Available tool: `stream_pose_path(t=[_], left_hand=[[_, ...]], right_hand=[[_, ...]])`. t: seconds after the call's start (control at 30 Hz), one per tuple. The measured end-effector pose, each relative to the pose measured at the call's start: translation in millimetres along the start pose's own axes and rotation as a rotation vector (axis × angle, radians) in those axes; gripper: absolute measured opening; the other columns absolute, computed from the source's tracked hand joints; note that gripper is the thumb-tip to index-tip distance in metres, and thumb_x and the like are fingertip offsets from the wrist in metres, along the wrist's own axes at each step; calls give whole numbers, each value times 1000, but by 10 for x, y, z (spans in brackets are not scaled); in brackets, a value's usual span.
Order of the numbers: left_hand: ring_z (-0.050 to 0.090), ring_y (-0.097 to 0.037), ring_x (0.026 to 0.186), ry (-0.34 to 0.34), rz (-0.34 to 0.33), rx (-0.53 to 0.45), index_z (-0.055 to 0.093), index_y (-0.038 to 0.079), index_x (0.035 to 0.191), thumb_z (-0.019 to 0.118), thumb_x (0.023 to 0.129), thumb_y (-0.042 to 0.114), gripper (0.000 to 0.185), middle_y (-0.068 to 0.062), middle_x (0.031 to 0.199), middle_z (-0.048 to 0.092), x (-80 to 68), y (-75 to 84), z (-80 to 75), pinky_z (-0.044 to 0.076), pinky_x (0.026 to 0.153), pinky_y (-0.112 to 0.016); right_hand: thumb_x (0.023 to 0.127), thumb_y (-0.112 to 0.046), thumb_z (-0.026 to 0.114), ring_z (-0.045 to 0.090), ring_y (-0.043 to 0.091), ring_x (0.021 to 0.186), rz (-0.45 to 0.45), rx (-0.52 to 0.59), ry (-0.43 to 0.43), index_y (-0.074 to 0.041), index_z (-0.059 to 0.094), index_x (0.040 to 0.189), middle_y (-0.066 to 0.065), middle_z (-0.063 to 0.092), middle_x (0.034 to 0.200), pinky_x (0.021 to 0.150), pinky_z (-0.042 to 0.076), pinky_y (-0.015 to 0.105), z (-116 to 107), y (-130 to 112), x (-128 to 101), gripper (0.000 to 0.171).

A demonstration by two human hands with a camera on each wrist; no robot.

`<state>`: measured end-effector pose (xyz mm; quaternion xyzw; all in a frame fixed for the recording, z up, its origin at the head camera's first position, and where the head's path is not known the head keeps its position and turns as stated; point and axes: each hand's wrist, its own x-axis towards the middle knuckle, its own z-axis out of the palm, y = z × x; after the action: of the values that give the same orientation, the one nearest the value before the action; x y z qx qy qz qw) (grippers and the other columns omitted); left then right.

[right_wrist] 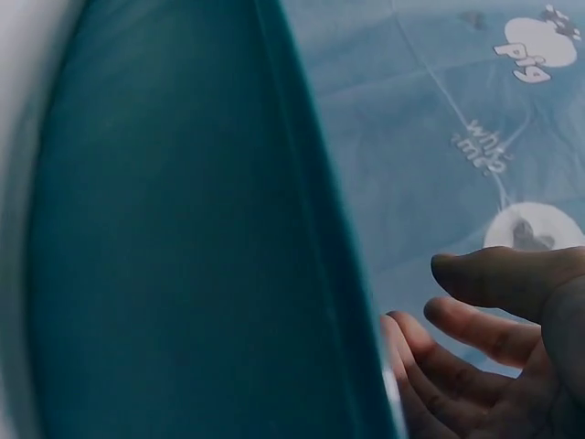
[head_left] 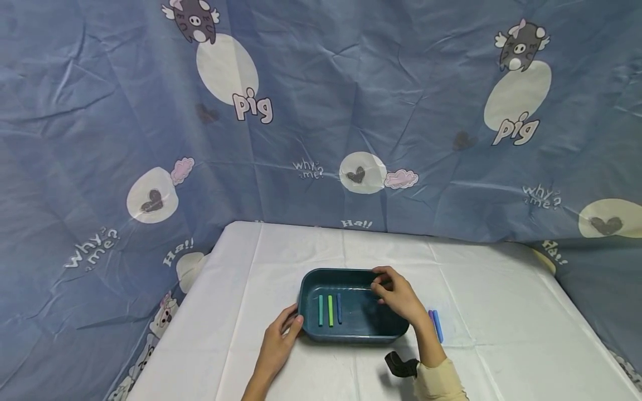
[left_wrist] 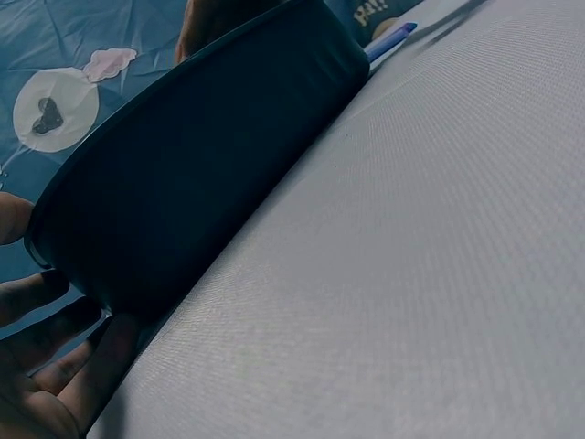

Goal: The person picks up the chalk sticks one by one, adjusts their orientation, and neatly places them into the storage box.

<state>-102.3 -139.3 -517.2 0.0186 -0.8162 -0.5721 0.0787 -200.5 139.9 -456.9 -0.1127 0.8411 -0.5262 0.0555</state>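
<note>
From the head view, your left hand [head_left: 278,340] rests against the near-left corner of the dark teal tray [head_left: 351,335], fingers fairly straight and touching its wall, steadying it rather than gripping. Your right hand [head_left: 398,295] hovers over the tray's right half with its fingers curled together near the far rim; whether they pinch a stick cannot be told from here. Three chalk sticks already lie in the tray's left half: a teal stick [head_left: 320,310], a green stick [head_left: 330,310] and a dark blue stick [head_left: 339,308], side by side, long axes running from the near wall toward the far wall. Two more, a purple stick [head_left: 431,315] and a blue stick [head_left: 438,326], wait on the white counter [head_left: 501,312] just right of the tray, near your right wrist, parallel and pointing the same near-to-far way. So by my reading three are in and two are left. In the left wrist view, your fingers [left_wrist: 55,375] lie spread beside the tray's outer wall, thumb at its rim. In the right wrist view, your fingers [right_wrist: 475,325] show loosely curled and apart beside the tray's rim, with nothing visible between them.
</note>
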Motion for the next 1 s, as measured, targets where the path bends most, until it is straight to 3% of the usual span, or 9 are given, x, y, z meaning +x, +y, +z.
stream_pose_path(t=[0.17,0.43,0.53,0.77,1.0], left_hand=[[64,-22,112,32,26,13,55,9,131,56,95,35,44,-13,123,64,29,-144,32,52,94,-30],[62,-24,114,16,1,-14,53,9,132,57,95,34,45,-15,127,62,23,-136,28,54,90,-27],[61,-26,115,4,-1,-12,52,7,133,56,96,31,44,-17,128,60,20,-91,16,53,92,-29],[61,-30,115,-17,-14,-12,51,-1,131,56,96,23,43,-22,125,60,-79,262,-70,53,92,-33],[61,-30,115,-18,-22,-12,51,-1,131,56,96,24,43,-23,126,59,-80,274,-67,52,93,-33]], right_hand=[[92,-13,61,64,30,89,7,8,13,-3,50,129,17,58,106,65,59,29,-97,29,-39,39],[93,-14,60,63,33,95,3,54,34,-1,47,131,22,57,111,66,59,32,-246,66,-115,42],[94,-15,59,63,28,94,11,45,52,-3,48,131,22,57,111,66,59,30,-288,90,-125,40],[94,-14,58,63,34,96,36,48,91,-4,50,129,23,58,110,65,59,31,-386,147,-160,37],[95,-12,56,64,30,93,61,43,115,-3,49,128,23,57,109,66,60,32,-481,238,-205,35]])
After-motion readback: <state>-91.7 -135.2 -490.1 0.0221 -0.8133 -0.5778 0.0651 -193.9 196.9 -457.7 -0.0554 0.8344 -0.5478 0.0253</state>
